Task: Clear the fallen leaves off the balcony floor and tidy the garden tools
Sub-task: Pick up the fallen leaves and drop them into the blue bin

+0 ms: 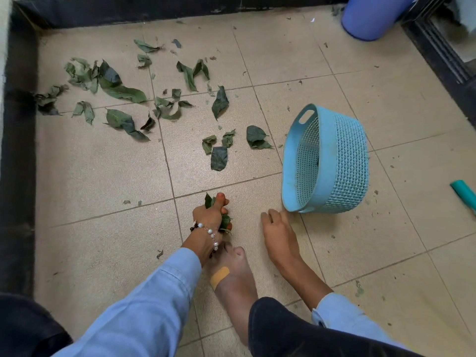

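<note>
The left hand is clenched around a bunch of green leaves just above the tiled floor. At its three o'clock, the right hand lies flat on the tiles, fingers relaxed, holding nothing. A light-blue perforated basket lies tipped on its side at the right hand's one o'clock. More fallen leaves are scattered toward eleven o'clock, near the dark skirting.

One basket, one bucket, many scattered leaves.
</note>
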Demonstrator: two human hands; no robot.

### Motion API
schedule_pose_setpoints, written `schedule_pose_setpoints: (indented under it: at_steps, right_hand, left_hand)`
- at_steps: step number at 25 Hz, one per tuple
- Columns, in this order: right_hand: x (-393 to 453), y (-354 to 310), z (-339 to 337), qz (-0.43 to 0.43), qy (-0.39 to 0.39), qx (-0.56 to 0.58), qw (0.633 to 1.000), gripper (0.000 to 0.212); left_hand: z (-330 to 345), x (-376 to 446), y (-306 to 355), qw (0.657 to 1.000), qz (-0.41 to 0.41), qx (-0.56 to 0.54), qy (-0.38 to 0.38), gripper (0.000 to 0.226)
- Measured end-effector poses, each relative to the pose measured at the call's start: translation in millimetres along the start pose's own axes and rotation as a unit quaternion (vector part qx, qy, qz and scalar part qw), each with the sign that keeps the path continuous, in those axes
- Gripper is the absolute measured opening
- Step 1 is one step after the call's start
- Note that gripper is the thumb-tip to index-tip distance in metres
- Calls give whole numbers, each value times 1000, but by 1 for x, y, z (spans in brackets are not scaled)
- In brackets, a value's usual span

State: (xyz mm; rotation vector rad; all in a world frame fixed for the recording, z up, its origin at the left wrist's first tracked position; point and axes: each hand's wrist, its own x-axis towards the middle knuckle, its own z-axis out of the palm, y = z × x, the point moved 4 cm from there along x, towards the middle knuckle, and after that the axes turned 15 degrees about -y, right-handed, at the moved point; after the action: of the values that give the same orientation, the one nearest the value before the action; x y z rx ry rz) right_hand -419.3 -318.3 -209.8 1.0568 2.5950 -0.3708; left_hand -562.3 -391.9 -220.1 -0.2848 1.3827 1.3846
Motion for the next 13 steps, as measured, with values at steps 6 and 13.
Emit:
schedule_pose_setpoints:
  at_steps: [6,13]
  right_hand:
    - [32,-6,-26,-4,50,319,946,17]
    - [73,-51,-73,-47,-46,572,817,23]
  left_hand:
    - [5,-7,6,997,-2,28,-72,35]
    - [14,-4,45,989,22,-3,-145,31]
